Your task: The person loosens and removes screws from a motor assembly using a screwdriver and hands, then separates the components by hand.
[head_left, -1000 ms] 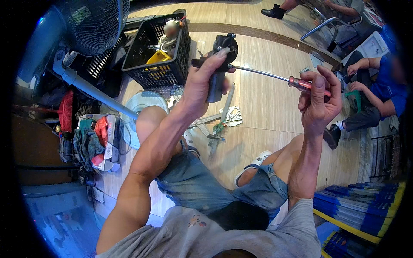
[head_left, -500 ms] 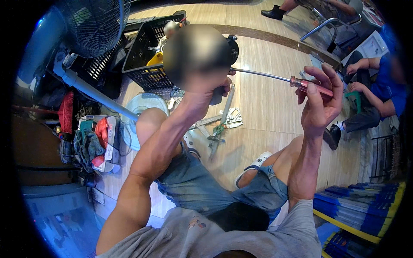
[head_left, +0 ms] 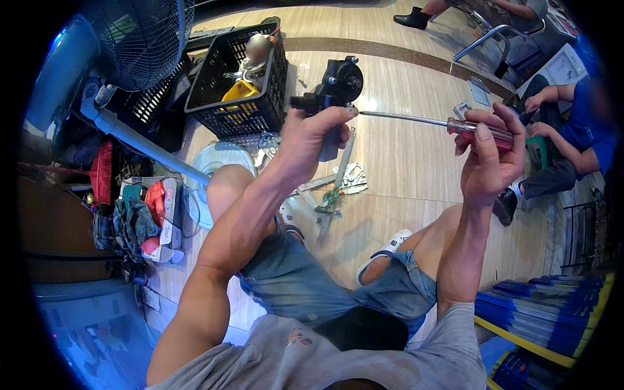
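Note:
My left hand (head_left: 302, 146) is wrapped round a small black motor (head_left: 342, 79) with a round housing at its top. Its thumb lies along the lower side of that housing. In my right hand (head_left: 486, 159) is a screwdriver (head_left: 406, 118) with a clear red handle and a long metal shaft. The shaft points left, and its tip is at the thumb and the lower edge of the motor; whether it touches a screw cannot be made out. Below the motor, metal scissor arms (head_left: 331, 188) with a toothed plate lie on the tiled floor.
A black plastic crate (head_left: 237, 120) with a yellow part stands at the far left, beside a standing fan (head_left: 140, 39). Next to my left knee is a pale blue round base (head_left: 224, 156). Another person in blue (head_left: 588, 123) sits at the right, near blue-yellow stacked packages (head_left: 539, 312).
My left hand has tilted slightly, and the motor, blurred before, now shows plainly. My right hand and the screwdriver have shifted a little right and down.

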`<state>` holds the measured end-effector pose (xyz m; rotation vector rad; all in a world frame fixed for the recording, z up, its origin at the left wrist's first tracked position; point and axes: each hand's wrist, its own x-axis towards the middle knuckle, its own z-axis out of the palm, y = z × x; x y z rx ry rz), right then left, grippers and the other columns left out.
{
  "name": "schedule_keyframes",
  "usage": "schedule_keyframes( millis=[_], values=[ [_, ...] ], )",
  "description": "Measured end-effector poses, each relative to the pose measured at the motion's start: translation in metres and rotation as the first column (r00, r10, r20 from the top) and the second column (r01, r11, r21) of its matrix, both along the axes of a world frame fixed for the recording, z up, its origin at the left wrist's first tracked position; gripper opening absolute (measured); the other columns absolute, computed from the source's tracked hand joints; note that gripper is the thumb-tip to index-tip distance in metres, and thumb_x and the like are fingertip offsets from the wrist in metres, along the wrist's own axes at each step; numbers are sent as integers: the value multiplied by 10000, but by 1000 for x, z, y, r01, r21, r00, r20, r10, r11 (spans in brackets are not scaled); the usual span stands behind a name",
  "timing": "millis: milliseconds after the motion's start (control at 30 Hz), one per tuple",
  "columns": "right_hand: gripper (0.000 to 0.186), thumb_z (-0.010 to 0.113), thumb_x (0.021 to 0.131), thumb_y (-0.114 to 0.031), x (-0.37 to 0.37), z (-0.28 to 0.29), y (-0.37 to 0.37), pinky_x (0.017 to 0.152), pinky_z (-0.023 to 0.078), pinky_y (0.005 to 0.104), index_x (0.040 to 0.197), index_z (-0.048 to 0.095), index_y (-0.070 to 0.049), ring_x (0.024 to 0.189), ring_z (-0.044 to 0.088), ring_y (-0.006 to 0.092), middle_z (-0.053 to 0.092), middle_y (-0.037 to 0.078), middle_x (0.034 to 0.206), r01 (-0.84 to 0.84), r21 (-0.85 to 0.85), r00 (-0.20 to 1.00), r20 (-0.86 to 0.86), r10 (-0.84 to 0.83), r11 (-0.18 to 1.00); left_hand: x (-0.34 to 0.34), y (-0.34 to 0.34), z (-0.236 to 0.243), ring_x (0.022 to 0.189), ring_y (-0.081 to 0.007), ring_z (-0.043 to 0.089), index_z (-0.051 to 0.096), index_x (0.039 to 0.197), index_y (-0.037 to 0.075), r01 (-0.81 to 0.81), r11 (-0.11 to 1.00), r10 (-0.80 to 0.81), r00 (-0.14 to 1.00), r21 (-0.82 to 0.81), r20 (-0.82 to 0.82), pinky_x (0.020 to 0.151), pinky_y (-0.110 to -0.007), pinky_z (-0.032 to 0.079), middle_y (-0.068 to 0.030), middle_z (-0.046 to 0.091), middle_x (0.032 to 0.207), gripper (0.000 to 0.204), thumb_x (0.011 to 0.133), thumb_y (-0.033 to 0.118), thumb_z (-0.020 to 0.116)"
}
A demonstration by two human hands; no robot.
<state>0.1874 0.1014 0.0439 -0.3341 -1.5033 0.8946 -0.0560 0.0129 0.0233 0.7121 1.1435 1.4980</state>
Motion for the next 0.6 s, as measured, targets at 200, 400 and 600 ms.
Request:
schedule_keyframes(
  millis=[200, 400, 600],
  values=[
    [291, 571, 940, -46, -5, 5, -4, 558, 551, 305, 1213, 488, 7, 755, 701, 261, 671, 222, 1014, -30, -7, 985, -172, 28, 1000, -1, 2, -6, 583, -95, 590, 624, 902, 47, -8, 1000, 9, 999, 24, -44, 512, -235, 450, -21, 609, 692, 175, 809, 157, 722],
    [263, 576, 948, -60, -8, 4, -8, 591, 581, 323, 1188, 489, 0, 805, 706, 278, 663, 230, 1042, -46, 66, 993, -101, 52, 997, 4, 1, -2, 613, -112, 587, 559, 1009, 9, 32, 995, -29, 999, 90, -35, 535, -271, 484, -56, 613, 807, 240, 824, 84, 692],
    [241, 574, 946, -52, -9, 4, -10, 615, 601, 330, 1169, 492, -5, 816, 707, 278, 659, 235, 1054, -80, 69, 990, -110, 87, 994, 4, -1, 3, 609, -111, 581, 549, 1021, 9, 50, 995, -47, 998, 83, -33, 536, -266, 477, -55, 614, 814, 259, 824, 96, 693]
  ],
)
